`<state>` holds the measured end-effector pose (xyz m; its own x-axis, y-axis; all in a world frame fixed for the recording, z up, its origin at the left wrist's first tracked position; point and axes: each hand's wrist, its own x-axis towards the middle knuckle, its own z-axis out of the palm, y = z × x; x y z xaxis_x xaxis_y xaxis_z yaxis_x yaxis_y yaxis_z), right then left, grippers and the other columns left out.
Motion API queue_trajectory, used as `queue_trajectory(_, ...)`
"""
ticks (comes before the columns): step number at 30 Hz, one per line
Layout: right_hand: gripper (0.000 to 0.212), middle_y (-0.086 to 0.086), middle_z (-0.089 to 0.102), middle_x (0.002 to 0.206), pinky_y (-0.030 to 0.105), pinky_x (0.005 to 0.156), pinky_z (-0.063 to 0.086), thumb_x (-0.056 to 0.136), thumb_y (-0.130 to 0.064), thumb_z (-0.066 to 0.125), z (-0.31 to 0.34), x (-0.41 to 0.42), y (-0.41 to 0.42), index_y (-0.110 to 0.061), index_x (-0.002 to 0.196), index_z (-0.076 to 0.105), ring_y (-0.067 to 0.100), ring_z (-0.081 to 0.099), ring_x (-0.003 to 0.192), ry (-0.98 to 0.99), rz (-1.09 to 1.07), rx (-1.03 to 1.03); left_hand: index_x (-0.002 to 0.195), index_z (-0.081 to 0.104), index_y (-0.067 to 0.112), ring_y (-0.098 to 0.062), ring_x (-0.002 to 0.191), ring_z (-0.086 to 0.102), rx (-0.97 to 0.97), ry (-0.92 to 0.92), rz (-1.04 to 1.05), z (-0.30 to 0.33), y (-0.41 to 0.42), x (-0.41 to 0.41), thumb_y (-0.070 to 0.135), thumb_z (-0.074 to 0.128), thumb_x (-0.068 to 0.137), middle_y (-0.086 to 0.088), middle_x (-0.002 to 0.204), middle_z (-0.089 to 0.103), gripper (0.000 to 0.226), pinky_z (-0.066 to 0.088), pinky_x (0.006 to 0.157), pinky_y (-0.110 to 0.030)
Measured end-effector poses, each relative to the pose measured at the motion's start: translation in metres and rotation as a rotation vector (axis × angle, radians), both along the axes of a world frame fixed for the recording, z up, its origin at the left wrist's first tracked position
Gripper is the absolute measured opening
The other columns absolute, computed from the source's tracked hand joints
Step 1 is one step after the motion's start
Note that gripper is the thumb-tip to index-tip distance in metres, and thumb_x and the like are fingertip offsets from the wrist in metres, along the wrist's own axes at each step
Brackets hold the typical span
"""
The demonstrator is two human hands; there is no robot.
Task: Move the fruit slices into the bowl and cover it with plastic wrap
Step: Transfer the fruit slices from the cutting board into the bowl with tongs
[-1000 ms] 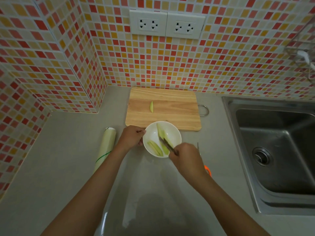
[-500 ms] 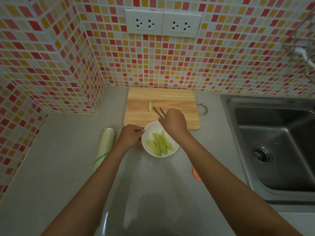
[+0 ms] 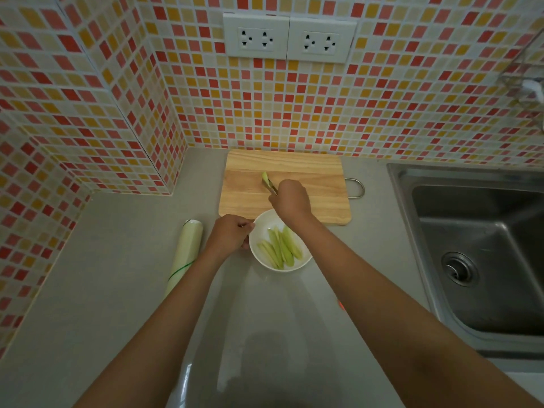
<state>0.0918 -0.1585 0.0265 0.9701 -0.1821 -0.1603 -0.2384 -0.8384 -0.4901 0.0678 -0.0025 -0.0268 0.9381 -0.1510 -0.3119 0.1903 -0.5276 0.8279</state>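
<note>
A white bowl [image 3: 265, 228] stands on the grey counter just in front of a wooden cutting board [image 3: 318, 184]. Several pale green fruit slices [image 3: 281, 248] lie in the bowl. One last green slice [image 3: 265, 177] rests on the board. My right hand [image 3: 293, 200] reaches over the board and grips small metal tongs [image 3: 271, 188], whose tips close on that slice. My left hand [image 3: 231, 234] grips the bowl's left rim. A roll of plastic wrap [image 3: 185, 254] lies on the counter to the left of the bowl.
A steel sink [image 3: 482, 248] fills the right side. The tiled wall with two sockets [image 3: 290, 36] rises behind the board, and a tiled corner juts out at the left. A small orange object [image 3: 341, 304] peeks out beside my right forearm.
My right hand left the bowl, where it dropped a slice, and reached forward over the board; the tongs now meet the last slice. My left hand stayed on the bowl.
</note>
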Motion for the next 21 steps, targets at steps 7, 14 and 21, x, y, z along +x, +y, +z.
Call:
queue_trajectory(7, 0.041, -0.001, 0.028, 0.046, 0.028, 0.046, 0.019, 0.080, -0.012, 0.057, 0.012, -0.098, -0.025, -0.013, 0.047, 0.033, 0.017, 0.032, 0.046, -0.052, -0.019, 0.131, 0.091, 0.077, 0.007, -0.007, 0.039, 0.059, -0.026, 0.006, 0.016, -0.001, 0.000, 0.000, 0.013, 0.061, 0.090, 0.007, 0.044, 0.062, 0.017, 0.054, 0.056, -0.027)
queue_trajectory(14, 0.028, 0.015, 0.055, 0.073, 0.028, 0.056, 0.027, 0.090, -0.021, 0.051, -0.008, -0.143, -0.025, -0.003, 0.069, 0.057, 0.031, 0.054, 0.071, 0.072, 0.026, -0.047, 0.079, 0.076, 0.010, -0.010, 0.042, 0.061, 0.000, 0.006, 0.010, -0.001, -0.001, 0.000, 0.014, 0.060, 0.090, 0.004, 0.048, 0.064, 0.019, 0.054, 0.060, -0.029)
queue_trajectory(21, 0.036, 0.013, 0.068, 0.089, 0.032, 0.063, 0.042, 0.090, -0.040, 0.052, 0.000, -0.125, -0.042, -0.008, 0.086, 0.068, 0.035, 0.064, 0.083, -0.098, -0.131, -0.185, 0.079, 0.074, 0.000, -0.018, 0.050, 0.062, -0.028, 0.016, 0.053, 0.003, -0.001, -0.002, 0.018, 0.061, 0.090, -0.007, 0.059, 0.066, 0.024, 0.055, 0.065, -0.032)
